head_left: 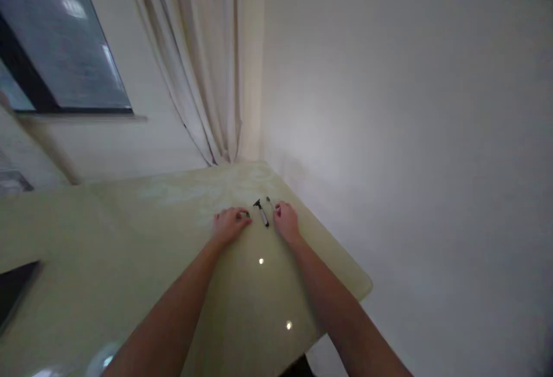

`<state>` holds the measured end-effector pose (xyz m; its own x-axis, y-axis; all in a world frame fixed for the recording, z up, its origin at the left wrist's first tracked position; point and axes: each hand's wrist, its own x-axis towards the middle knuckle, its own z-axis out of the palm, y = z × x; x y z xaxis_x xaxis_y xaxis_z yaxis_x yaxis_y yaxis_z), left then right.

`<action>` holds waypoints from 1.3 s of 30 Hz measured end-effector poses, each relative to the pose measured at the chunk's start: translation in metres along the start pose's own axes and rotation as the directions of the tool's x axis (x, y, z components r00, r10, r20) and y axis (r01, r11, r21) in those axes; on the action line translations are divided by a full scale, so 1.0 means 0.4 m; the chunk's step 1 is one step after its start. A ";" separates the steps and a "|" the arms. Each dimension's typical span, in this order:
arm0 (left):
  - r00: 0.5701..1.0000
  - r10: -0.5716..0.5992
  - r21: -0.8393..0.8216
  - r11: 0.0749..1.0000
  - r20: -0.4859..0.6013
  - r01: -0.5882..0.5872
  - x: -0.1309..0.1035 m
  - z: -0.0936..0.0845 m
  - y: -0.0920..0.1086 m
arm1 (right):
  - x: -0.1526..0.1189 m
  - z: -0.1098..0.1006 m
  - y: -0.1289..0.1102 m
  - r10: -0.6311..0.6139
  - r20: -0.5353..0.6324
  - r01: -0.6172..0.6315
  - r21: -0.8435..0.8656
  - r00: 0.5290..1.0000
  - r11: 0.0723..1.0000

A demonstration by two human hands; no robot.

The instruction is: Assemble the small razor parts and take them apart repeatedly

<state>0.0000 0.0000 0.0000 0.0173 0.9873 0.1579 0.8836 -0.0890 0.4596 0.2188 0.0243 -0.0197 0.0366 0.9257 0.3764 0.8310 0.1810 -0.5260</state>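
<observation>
On the table [142,221], near its far corner, lies a razor [263,216] with a black head and a grey-and-black handle. It sits between my two hands, apart from both. To its left, my left hand [228,225] pinches a small dark object [246,214] between thumb and forefinger; its kind is too small to make out. Right of the razor, my right hand [286,221] is closed on a slim pale stick with a dark head [268,200], much like a toothbrush. The fingers cover its lower end.
A plain wall [389,135] runs along the table's right side. Behind stand a pale curtain [207,66] and a dark-framed window [64,49]. A dark flat object [17,285] lies at the left edge of view. Lamp reflections shine on the glossy tabletop.
</observation>
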 end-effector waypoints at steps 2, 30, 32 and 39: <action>1.000 0.005 -0.002 1.000 0.007 -0.005 0.001 0.000 -0.003 | 0.001 0.002 0.002 -0.008 0.007 0.008 0.008 1.000 1.000; 0.991 -0.035 -0.236 0.972 -0.127 0.004 0.003 0.019 -0.028 | 0.001 -0.003 0.006 -0.005 -0.226 0.047 0.183 0.974 0.982; 0.986 -0.045 -0.387 0.922 -0.160 -0.021 0.003 0.016 -0.040 | 0.005 -0.008 0.010 0.030 -0.278 0.048 0.268 0.960 0.962; 0.972 -0.101 -0.608 0.792 -0.213 -0.051 -0.047 -0.019 -0.085 | 0.016 -0.013 0.026 0.302 -0.282 -0.129 0.500 0.911 0.856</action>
<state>-0.0339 -0.0164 -0.0120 -0.1716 0.9405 0.2933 0.4150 -0.2010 0.8874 0.2306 0.0305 -0.0189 0.4409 0.8039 0.3992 0.4292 0.2018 -0.8804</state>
